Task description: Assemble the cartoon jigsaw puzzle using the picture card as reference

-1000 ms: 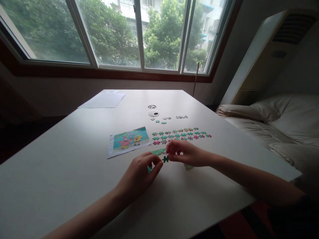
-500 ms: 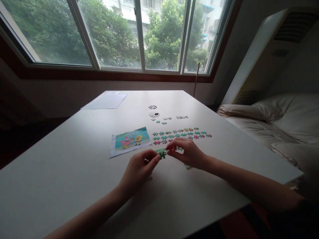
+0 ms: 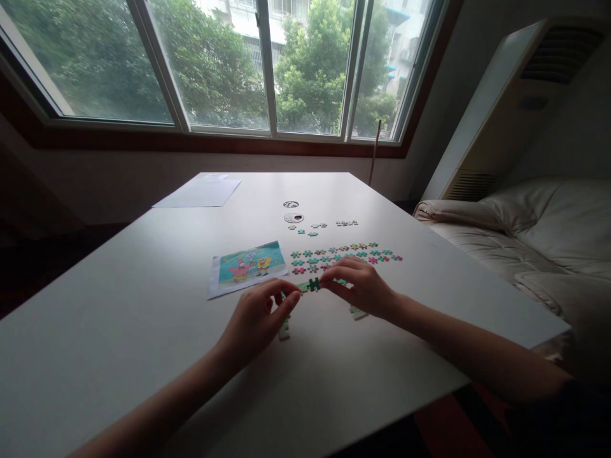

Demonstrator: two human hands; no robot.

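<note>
The white table [image 3: 119, 318] before me carries a cartoon picture sheet [image 3: 251, 263], with rows of puzzle pieces [image 3: 338, 258] at its three o'clock, two round discs [image 3: 289, 218] toward one, and pale paper [image 3: 198, 194] toward eleven.

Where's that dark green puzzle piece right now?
In the head view, the dark green piece is just below centre, between the left hand and the right hand, at the latter's fingertips.

One head view, set behind and above the left hand [image 3: 258, 312] and right hand [image 3: 360, 286], facing forward, angled down. Hands fairly near, mid-frame. Wide take: table [image 3: 143, 299] around and past the hands, window [image 3: 214, 76] far beyond, sofa [image 3: 544, 222] right of them.
</note>
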